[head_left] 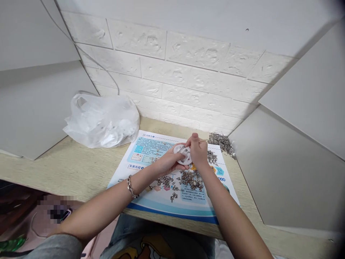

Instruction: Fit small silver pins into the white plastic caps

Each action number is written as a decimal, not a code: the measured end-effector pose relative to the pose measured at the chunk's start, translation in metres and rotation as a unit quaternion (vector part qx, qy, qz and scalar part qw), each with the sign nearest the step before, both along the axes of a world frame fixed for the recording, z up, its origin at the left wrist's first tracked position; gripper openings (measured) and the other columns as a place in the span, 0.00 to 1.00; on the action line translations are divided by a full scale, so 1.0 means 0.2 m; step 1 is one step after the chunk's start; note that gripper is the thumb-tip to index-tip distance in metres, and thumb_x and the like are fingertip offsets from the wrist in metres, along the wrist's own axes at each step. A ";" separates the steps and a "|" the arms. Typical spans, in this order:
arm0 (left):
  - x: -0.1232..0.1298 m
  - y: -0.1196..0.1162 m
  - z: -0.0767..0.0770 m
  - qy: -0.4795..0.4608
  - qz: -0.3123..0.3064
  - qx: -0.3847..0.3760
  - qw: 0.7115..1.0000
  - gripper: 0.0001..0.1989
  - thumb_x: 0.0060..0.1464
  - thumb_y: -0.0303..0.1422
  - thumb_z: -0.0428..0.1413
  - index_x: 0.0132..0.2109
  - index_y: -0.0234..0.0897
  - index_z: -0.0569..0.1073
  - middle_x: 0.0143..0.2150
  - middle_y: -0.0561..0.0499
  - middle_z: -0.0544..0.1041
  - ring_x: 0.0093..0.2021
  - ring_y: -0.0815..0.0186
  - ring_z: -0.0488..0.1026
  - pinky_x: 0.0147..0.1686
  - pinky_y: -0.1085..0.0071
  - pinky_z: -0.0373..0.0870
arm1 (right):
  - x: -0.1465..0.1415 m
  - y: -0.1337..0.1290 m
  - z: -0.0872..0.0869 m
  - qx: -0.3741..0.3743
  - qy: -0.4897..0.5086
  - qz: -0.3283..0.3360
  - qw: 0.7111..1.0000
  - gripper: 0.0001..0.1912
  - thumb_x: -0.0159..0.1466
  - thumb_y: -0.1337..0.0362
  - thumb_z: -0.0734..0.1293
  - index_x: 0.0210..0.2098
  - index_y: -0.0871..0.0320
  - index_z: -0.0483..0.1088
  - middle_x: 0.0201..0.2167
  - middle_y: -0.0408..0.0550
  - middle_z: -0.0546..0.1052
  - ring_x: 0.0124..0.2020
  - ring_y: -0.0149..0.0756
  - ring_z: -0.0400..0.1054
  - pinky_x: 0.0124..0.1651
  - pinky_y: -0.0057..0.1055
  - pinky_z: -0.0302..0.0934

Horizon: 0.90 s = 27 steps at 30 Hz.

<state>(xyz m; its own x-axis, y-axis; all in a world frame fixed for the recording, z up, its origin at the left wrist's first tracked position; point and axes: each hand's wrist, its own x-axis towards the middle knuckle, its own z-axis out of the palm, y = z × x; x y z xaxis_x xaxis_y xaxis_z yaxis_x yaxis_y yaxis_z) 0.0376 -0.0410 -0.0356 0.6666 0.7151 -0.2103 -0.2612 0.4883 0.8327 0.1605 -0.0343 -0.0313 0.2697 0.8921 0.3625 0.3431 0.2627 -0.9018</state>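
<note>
My left hand (172, 160) grips a round white plastic piece (179, 148) with slots in it, its thumb pressed on the face. Close against the piece's right side, my right hand (198, 149) is closed in a fist with the thumb up. A thin pale stick (204, 140) pokes out of that fist on the right; its other end is hidden by the fingers. Beneath both hands, many small metal parts (192, 178) lie in a loose pile on a printed sheet (161, 208).
A white plastic bag (105, 120) with pale contents stands at the left by the brick-patterned wall (172, 79). Another heap of small metal parts (222, 142) lies at the back right. Grey panels (291, 172) border the wooden table (72, 169) on both sides.
</note>
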 end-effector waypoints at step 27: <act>0.01 0.01 -0.01 0.058 0.030 0.034 0.997 0.29 0.49 0.25 0.54 0.57 0.38 0.52 0.38 0.46 0.70 0.30 0.67 0.73 0.31 0.74 0.68 | 0.06 -0.03 0.01 -0.121 -0.257 0.007 0.959 0.11 0.55 0.58 0.59 0.27 0.58 0.68 0.18 0.42 0.65 0.21 0.29 0.55 0.25 0.26 0.46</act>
